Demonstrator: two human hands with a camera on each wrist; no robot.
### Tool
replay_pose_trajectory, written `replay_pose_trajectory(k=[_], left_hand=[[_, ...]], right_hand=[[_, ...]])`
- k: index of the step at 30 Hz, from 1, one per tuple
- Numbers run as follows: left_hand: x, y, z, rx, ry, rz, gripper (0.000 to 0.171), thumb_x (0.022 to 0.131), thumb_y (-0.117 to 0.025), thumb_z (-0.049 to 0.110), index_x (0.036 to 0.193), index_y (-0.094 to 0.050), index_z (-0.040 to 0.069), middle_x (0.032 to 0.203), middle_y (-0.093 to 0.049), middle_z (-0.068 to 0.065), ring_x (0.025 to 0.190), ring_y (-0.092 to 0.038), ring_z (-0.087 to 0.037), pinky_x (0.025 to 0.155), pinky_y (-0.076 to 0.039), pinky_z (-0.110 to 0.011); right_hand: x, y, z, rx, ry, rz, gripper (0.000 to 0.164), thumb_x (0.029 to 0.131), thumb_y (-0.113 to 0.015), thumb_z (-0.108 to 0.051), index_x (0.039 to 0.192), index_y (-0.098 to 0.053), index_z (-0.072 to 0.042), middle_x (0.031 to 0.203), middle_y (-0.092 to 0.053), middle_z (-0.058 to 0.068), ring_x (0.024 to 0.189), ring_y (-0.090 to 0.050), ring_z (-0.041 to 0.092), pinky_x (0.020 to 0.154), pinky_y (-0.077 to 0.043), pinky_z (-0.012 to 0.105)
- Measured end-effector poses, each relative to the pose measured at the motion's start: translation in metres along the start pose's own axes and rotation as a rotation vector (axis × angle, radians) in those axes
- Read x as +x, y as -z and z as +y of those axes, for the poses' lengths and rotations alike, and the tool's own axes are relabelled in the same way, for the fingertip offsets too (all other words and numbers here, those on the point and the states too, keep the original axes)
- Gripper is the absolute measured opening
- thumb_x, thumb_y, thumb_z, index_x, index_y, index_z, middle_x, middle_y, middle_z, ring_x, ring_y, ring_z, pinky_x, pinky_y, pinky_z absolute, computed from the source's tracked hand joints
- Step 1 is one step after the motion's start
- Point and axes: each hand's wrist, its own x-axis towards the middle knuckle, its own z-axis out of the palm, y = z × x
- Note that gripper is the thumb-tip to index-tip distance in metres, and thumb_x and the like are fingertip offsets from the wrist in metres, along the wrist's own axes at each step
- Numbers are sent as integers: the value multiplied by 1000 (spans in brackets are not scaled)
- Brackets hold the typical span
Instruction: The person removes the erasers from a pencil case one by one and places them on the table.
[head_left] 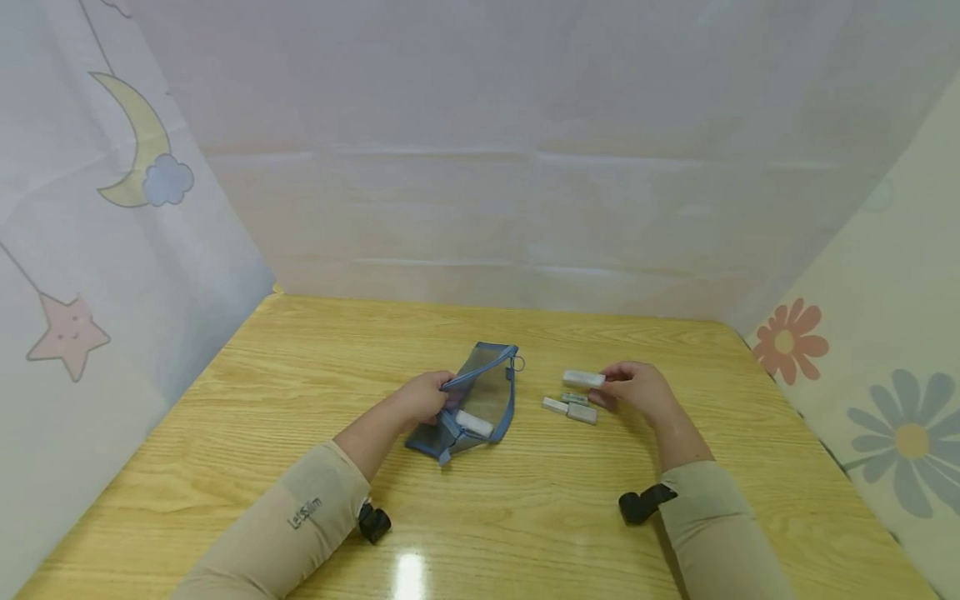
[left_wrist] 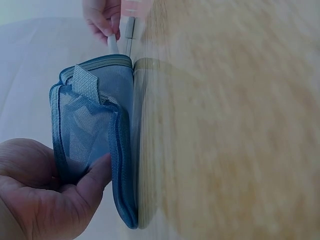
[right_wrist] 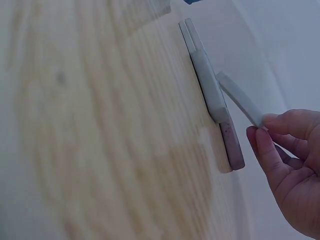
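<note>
A blue mesh zipper pouch lies with its mouth open, and a white block shows inside it. My left hand grips the pouch by its left side, thumb and fingers pinching the mesh in the left wrist view. Over to the right, my right hand pinches a flat white rectangular block by one end, tilted above the table in the right wrist view. Just below that block lie a grey block, a small white block and a green-patterned block, close together.
All this rests on a wood-grain table. Pale printed sheets stand behind it and along both sides. A small ring hangs at the pouch's far corner. Each forearm wears a beige sleeve and a black strap.
</note>
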Motion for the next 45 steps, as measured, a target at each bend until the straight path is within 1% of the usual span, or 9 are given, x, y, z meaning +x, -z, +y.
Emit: replay_pose_trajectory(k=[6,11,21,24,26,31,38,43,45], left_hand=[[0,0,0,-15,4,-8,37,92,-35,-4,122,-53,9,121,-57,-8,115,-51,-25,75,-49,-39],[0,-1,0,-19,6,-7,37,92,-35,-4,123,-52,9,122,-57,-9,117,-50,-26,77,-49,-40],[0,-2,1,-21,6,1,37,92,-35,-4,123,-52,7,120,-57,-10,115,-50,-25,76,-50,-39],[0,-2,2,-23,7,0,37,92,-35,-4,123,-52,7,121,-56,-11,116,-50,-26,78,-49,-41],[-1,-2,2,-25,11,0,36,93,-35,-4,123,-52,7,121,-56,-11,117,-49,-26,80,-48,-43],[-1,-3,1,-34,13,0,37,92,-35,-5,123,-52,7,122,-56,-11,118,-49,-27,83,-47,-46],[-1,-2,1,-8,10,8,35,93,-37,-4,121,-54,9,119,-58,-9,113,-52,-24,79,-48,-43],[-1,-2,1,1,4,14,34,93,-38,-3,121,-54,9,116,-59,-8,107,-53,-22,76,-49,-39],[-1,-2,1,3,3,17,34,93,-39,-3,121,-54,10,116,-58,-8,108,-53,-22,75,-49,-39]], right_hand=[[4,4,9,-26,-20,-2,34,87,-62,-22,114,-59,-2,109,-59,16,100,-52,29,79,-43,39],[6,4,13,-36,-48,-3,31,88,-60,-21,113,-60,-2,110,-59,16,100,-51,28,80,-42,38],[9,2,15,4,-79,2,28,90,-58,-15,114,-59,-1,110,-59,16,101,-52,28,79,-43,36],[8,1,15,18,-95,6,26,90,-56,-13,113,-59,-1,109,-60,16,100,-52,28,78,-44,35],[8,0,15,18,-89,3,27,90,-56,-12,114,-58,1,108,-60,17,100,-52,29,78,-44,35],[9,-1,16,7,-92,5,28,91,-56,-15,115,-58,0,109,-60,17,101,-53,29,79,-44,35],[9,0,16,45,-111,1,31,91,-55,-16,117,-57,1,116,-57,19,105,-50,28,81,-43,36],[11,-1,16,64,-129,0,32,91,-55,-15,119,-56,1,120,-54,20,107,-49,28,79,-44,32],[12,-1,17,82,-135,2,33,91,-55,-14,119,-55,2,121,-53,21,108,-50,29,79,-44,31]])
